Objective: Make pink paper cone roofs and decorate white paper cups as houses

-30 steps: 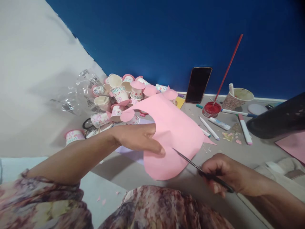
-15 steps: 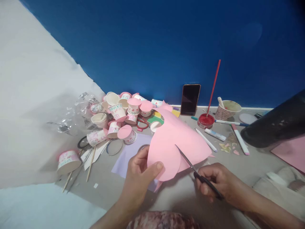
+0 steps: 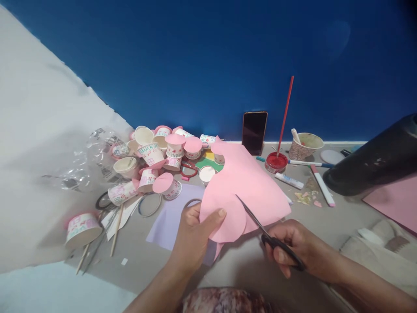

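A sheet of pink paper (image 3: 247, 178) is raised above the table, its lower left part cut into a rounded flap. My left hand (image 3: 195, 234) pinches that flap, thumb on top and fingers behind. Black-handled scissors (image 3: 280, 248) are gripped in my right hand (image 3: 293, 250), fingers through the loops. Their blade lies across the sheet, with the tip near the top of the curved cut. A lilac sheet (image 3: 166, 221) lies on the table, partly behind my left hand.
Decorated paper cups (image 3: 151, 154) with pink discs crowd the back left. A phone (image 3: 255, 132) leans on the blue wall. Near it stand a red pot (image 3: 276, 163) with a stick, a cup (image 3: 304, 148) and several markers (image 3: 322, 186). A dark cylinder (image 3: 371, 158) slants in from the right.
The whole view has shifted slightly, with the table things appearing further left. The pink paper has turned a little in my left hand, and the scissors have advanced slightly along the curved cut.
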Demonstrator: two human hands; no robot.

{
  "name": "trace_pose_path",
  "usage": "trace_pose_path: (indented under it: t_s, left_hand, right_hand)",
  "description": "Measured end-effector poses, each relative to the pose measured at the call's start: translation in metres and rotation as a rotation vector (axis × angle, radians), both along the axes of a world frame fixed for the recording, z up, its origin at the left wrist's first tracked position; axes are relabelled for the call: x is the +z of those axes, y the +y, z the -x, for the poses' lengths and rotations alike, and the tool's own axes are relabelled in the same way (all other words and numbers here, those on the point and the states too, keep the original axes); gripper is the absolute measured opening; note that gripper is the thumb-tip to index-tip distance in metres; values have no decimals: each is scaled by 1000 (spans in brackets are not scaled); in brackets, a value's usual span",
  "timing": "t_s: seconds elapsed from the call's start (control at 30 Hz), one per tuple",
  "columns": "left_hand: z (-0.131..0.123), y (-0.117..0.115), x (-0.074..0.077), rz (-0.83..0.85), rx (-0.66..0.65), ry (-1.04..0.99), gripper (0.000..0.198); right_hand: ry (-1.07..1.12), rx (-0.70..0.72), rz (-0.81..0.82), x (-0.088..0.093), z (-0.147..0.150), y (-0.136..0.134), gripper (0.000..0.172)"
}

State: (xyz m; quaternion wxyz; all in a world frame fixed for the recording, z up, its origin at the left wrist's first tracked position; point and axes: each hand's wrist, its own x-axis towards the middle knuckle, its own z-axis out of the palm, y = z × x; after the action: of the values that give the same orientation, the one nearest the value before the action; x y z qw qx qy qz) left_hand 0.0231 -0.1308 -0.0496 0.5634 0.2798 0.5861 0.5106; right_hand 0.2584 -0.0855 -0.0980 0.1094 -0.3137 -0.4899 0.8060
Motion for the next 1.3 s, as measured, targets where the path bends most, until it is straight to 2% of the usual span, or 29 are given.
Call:
trace_pose_path:
  t_s: [0.37,0.6,0.77,1.0,1.3]
  left_hand:
    - [7,5,1,14,-40,3,33]
    - [10,7,3,31,-28,104,33]
    - [17,8,5,56,-101,161,34]
    - [27,11,1,92,-194,49,36]
    - [24,8,5,90,-178,-24,35]
  right_hand:
    - [44,-43,102,-1,-2,1,58]
    - [-11,3,37,3,-4,2,59]
    - [-51,12,58,7,-6,2,60]
    - [-61,48,75,3,-7,2,60]
    - [-29,50,66,1,-5,1,54]
